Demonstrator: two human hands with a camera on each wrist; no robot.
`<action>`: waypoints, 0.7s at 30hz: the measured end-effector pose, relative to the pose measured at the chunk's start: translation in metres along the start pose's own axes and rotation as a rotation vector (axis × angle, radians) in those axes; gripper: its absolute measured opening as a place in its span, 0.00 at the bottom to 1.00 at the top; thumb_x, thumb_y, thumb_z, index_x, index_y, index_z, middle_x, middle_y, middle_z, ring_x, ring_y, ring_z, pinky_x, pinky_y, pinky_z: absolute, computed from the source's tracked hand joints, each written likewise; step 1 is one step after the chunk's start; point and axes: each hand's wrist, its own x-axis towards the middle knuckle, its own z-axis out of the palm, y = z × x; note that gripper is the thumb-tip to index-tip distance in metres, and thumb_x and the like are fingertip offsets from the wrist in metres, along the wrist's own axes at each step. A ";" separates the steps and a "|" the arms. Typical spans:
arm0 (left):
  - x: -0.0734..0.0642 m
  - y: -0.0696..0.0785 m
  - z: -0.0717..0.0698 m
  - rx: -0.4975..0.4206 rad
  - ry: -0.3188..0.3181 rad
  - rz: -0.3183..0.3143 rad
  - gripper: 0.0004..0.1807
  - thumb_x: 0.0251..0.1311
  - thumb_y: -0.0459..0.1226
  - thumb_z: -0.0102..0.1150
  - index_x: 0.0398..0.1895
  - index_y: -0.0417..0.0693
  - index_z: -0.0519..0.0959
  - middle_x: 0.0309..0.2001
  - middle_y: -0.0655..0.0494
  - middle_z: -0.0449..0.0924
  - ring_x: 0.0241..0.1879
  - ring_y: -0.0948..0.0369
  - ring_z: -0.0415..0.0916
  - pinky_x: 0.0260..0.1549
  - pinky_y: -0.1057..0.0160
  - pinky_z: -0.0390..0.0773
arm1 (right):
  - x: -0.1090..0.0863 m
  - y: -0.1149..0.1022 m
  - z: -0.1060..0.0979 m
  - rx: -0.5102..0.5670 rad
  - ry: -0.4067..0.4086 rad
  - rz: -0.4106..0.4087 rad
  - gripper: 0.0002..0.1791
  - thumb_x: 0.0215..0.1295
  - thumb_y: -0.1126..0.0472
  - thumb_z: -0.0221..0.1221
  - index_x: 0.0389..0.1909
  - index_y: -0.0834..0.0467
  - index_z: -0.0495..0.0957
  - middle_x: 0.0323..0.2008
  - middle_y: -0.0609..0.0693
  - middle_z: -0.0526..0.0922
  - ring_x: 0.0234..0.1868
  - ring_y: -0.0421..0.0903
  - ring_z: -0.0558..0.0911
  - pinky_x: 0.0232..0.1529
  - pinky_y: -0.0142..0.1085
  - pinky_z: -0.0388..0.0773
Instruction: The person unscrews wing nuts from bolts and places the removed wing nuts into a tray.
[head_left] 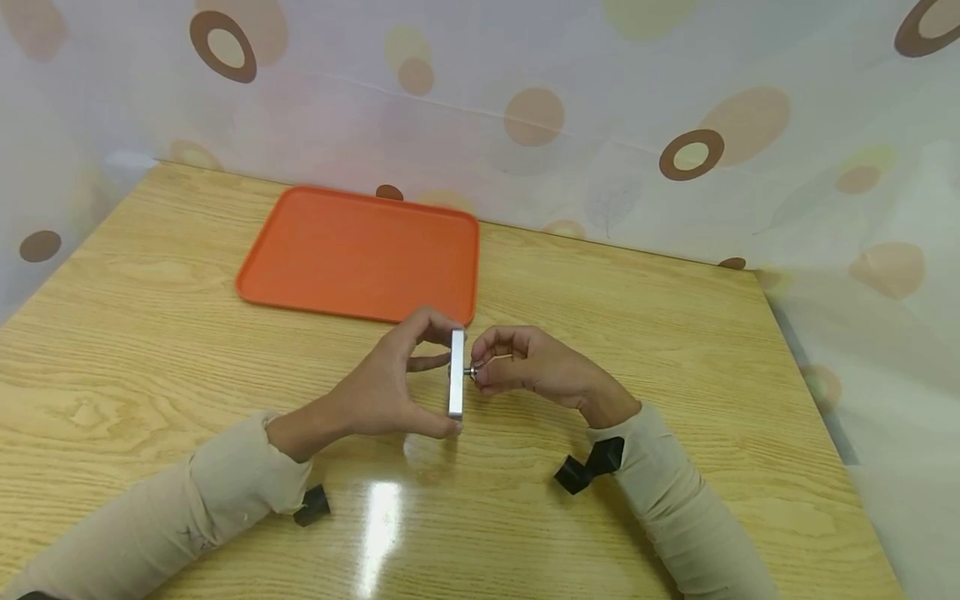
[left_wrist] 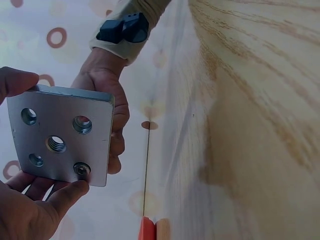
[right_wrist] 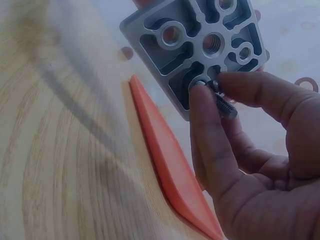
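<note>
My left hand (head_left: 382, 392) grips a square metal plate (head_left: 456, 375) by its opposite edges, holding it upright above the table. In the left wrist view the plate's smooth face shows a threaded centre hole and corner holes. A round bolt head (left_wrist: 81, 169) sits in the lower right hole, a left fingertip pressing at it. On the ribbed side, the bolt's threaded shank (right_wrist: 227, 107) sticks out. My right hand (head_left: 543, 371) pinches a small metal piece on that shank with thumb and finger; the fingertips partly hide it, and I cannot tell whether it is a nut.
An orange tray (head_left: 367, 254) lies on the wooden table (head_left: 637, 333) behind the hands, its near right corner close to the plate. A patterned cloth (head_left: 585, 150) hangs along the table's back and sides. Black wrist devices (head_left: 592, 467) are strapped over the sleeves.
</note>
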 end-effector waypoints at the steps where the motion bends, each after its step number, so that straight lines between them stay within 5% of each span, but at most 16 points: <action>1: 0.000 0.000 0.000 0.001 0.000 0.001 0.43 0.34 0.28 0.76 0.59 0.40 0.65 0.60 0.40 0.68 0.62 0.48 0.68 0.65 0.53 0.79 | 0.000 0.000 0.000 -0.004 0.000 -0.003 0.09 0.66 0.72 0.55 0.44 0.59 0.72 0.39 0.48 0.78 0.39 0.41 0.83 0.47 0.34 0.88; 11: 0.000 0.000 0.000 0.010 -0.003 0.008 0.43 0.34 0.28 0.76 0.59 0.43 0.66 0.60 0.41 0.69 0.62 0.47 0.69 0.65 0.53 0.79 | 0.001 0.000 0.001 0.019 0.028 0.018 0.06 0.72 0.67 0.52 0.47 0.60 0.72 0.39 0.46 0.79 0.39 0.41 0.84 0.46 0.33 0.88; 21: 0.000 0.001 0.000 0.013 0.003 0.009 0.43 0.34 0.28 0.77 0.59 0.42 0.65 0.59 0.46 0.69 0.62 0.45 0.69 0.65 0.53 0.79 | 0.001 0.001 -0.001 0.094 0.004 0.172 0.15 0.81 0.57 0.38 0.46 0.56 0.74 0.24 0.46 0.85 0.21 0.36 0.83 0.26 0.27 0.86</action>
